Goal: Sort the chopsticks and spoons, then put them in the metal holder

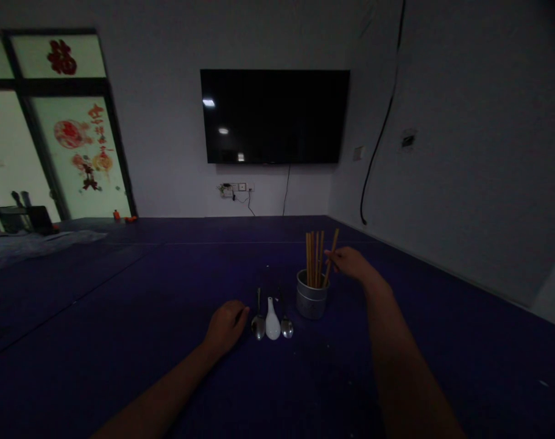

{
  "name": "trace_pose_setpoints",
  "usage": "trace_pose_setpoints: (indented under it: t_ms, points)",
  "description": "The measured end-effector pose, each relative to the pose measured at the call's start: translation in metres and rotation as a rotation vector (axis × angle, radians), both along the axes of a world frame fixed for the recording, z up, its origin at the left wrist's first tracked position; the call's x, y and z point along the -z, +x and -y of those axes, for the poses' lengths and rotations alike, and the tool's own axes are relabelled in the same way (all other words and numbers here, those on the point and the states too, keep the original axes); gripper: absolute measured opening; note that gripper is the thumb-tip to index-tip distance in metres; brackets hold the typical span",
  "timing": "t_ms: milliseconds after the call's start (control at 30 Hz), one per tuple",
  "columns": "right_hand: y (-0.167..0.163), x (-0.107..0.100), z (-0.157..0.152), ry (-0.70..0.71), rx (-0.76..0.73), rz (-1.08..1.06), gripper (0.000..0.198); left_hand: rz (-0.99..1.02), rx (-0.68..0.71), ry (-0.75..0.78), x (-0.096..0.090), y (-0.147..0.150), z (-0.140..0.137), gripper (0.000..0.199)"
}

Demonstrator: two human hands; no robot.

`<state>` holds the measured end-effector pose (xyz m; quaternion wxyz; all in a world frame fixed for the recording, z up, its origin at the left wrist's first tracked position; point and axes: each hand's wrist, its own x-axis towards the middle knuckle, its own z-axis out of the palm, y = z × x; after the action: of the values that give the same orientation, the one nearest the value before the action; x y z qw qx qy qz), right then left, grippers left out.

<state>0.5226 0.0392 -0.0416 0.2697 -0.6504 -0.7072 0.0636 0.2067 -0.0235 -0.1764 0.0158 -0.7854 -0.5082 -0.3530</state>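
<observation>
Pinched in the right hand [348, 261], thumb and fingertips together on it, is a single chopstick [334, 239], and everything hangs on its slant! Its long axis runs steeply upright, top leaning right, away from the bunch of chopsticks [312, 259] just to its left, while its lower end meets the right side of the metal can's [311, 305] mouth; how deep it sits, I can't tell. Right hand's clearly the nearer one, coming in from the can's right side. Across on the left, the left hand [228, 323] rests curled on the table [204, 262], nothing visible in it, whether its thumb meets the fingers unclear. Between that hand and the can lie a white spoon [272, 327] and two metal spoons [258, 328], handles pointing away.
</observation>
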Motion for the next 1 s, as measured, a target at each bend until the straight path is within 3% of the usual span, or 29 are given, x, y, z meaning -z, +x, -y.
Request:
trace_pose_setpoints:
  t_ms: [233, 667, 867, 1000]
  points:
    - [-0.004, 0.005, -0.004, -0.058, -0.030, 0.115, 0.050, -0.010, 0.009, -0.001, 0.000, 0.000, -0.001, 0.038]
    - [0.004, 0.026, -0.018, -0.166, -0.174, 0.037, 0.059, -0.002, 0.015, -0.031, 0.000, 0.000, -0.002, 0.035]
    - [0.004, 0.025, -0.015, -0.138, -0.160, 0.052, 0.057, -0.035, 0.129, -0.010, -0.003, 0.001, 0.001, 0.032]
    - [0.004, 0.015, -0.007, -0.056, -0.044, 0.060, 0.054, -0.100, 0.245, -0.022, -0.005, 0.002, 0.003, 0.030]
